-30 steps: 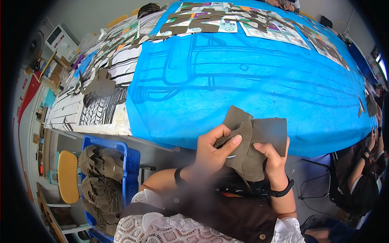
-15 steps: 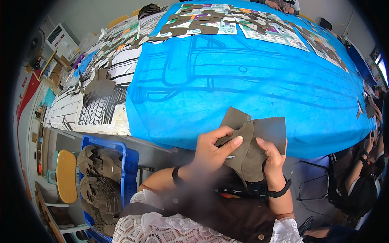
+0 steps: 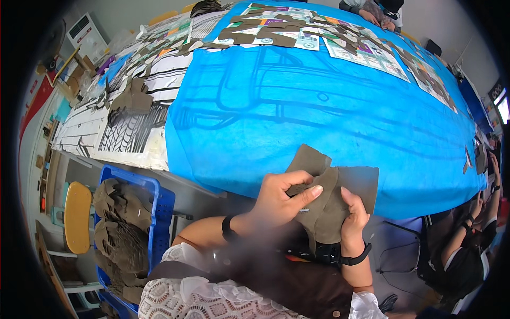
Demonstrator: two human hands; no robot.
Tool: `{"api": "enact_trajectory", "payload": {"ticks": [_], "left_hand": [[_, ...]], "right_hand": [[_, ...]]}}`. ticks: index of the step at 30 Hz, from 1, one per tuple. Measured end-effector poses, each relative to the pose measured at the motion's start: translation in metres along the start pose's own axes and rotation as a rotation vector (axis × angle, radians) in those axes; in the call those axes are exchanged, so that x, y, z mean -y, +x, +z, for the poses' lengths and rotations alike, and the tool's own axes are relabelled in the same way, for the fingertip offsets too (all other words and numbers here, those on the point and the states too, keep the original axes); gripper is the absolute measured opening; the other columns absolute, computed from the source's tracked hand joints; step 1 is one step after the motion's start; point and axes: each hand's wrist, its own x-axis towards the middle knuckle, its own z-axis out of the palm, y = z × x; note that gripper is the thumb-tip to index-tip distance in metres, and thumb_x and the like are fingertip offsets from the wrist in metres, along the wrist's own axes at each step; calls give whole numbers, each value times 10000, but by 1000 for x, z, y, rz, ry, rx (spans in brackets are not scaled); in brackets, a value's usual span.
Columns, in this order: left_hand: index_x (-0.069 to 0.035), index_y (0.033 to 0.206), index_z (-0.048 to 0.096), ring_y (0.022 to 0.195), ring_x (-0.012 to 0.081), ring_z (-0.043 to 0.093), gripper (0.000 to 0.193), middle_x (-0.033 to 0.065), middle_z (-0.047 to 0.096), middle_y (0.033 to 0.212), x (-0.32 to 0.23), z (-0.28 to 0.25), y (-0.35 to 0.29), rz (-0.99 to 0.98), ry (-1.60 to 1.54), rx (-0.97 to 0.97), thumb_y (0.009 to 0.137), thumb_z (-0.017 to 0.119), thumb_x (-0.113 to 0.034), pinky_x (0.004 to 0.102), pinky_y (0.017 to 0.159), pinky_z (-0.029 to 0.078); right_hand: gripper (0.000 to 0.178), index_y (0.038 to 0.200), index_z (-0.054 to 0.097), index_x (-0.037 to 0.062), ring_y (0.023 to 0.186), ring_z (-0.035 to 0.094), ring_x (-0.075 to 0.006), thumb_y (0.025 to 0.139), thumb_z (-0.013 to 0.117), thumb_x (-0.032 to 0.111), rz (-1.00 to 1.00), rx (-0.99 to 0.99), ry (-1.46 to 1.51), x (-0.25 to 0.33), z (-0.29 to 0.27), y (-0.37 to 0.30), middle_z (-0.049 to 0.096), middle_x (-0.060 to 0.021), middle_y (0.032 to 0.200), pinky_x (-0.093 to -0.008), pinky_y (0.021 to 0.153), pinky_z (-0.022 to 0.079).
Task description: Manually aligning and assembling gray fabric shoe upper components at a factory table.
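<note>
The left hand (image 3: 279, 199) pinches the brown cloth pieces (image 3: 324, 215) between thumb and fingers, and the right hand (image 3: 354, 217) grips their other side, thumb on top, by the near edge of the blue-covered table (image 3: 313, 130). The step looks like lining up overlapping edges; the next move probably calls for a steady pinch against slipping.

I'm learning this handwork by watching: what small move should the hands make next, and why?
Probably slide the right hand's thumb toward the curved edge on the brown pieces and press there: the left hand pinches them from the other side, and part of that edge shows between the two thumbs.
</note>
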Motion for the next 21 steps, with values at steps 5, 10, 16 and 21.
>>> {"api": "enact_trajectory", "payload": {"ticks": [5,10,16,21], "left_hand": [[51,961,672,792,33,557,155,17,670,834,3,0,-2,-2,-15,-7,885,689,-83,218,654,462],[44,990,680,772,41,596,158,65,693,818,-1,-6,-3,56,84,13,872,690,-61,234,646,491],[35,995,670,746,80,625,190,81,688,818,-4,-10,1,55,97,8,859,711,-90,255,663,507],[20,1118,598,903,129,621,355,91,668,953,-18,-22,5,53,137,166,858,733,-180,302,784,498]], "right_hand": [[285,1062,639,-64,908,644,-202,914,487,126,120,3,42,-2,0,-5,674,-132,1020,-315,816,507],[364,1147,614,-57,1004,638,-213,942,461,202,210,-18,123,-6,3,-10,664,-132,1105,-328,895,501],[374,1169,598,-55,1021,632,-235,933,456,198,110,-32,154,-7,5,-8,654,-151,1121,-329,894,499],[330,1129,632,-83,972,663,-235,913,500,129,95,-7,128,15,12,-1,675,-173,1091,-336,848,524]]}}
